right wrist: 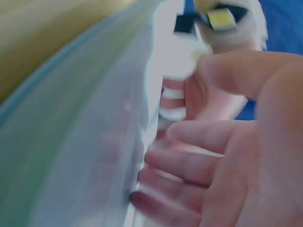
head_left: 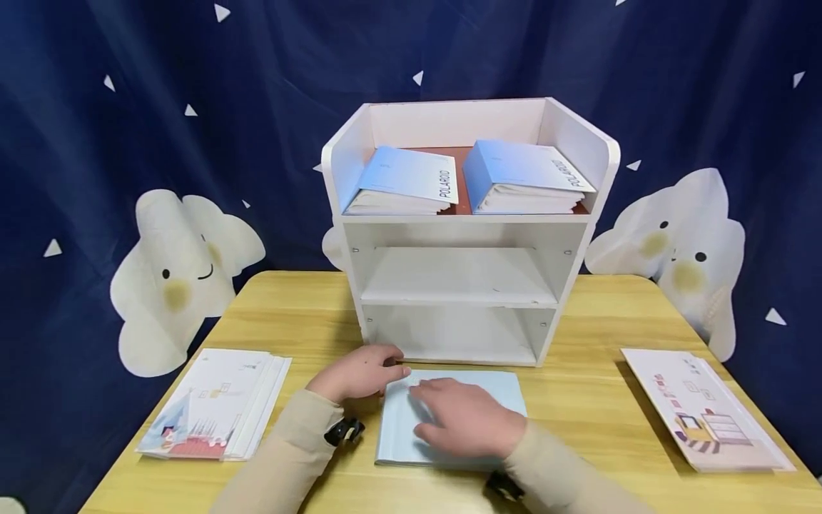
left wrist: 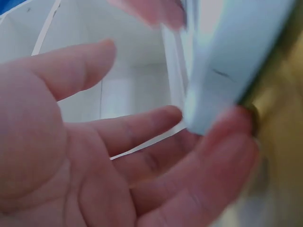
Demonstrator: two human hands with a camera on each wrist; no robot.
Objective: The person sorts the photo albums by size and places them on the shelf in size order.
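A light blue album [head_left: 501, 391] lies flat on the table just in front of the white shelf. My left hand [head_left: 362, 373] is at its far left corner, thumb apart from the fingers. In the left wrist view, fingertips [left wrist: 227, 123] of that hand meet the edge of the album [left wrist: 227, 56]. Over the cover is my right hand [head_left: 469, 421], slightly blurred, its fingers loosely extended toward the left. The right wrist view has its fingertips right at the glossy album surface [right wrist: 94, 132], with nothing gripped.
The white shelf [head_left: 449, 325] stands behind the album, with two blue binders marked POLAROID [head_left: 411, 175] lying on top. Thin illustrated booklets [head_left: 215, 400] lie at the table's left, and another illustrated booklet [head_left: 700, 414] lies at the right. A dark blue curtain [head_left: 289, 86] hangs behind.
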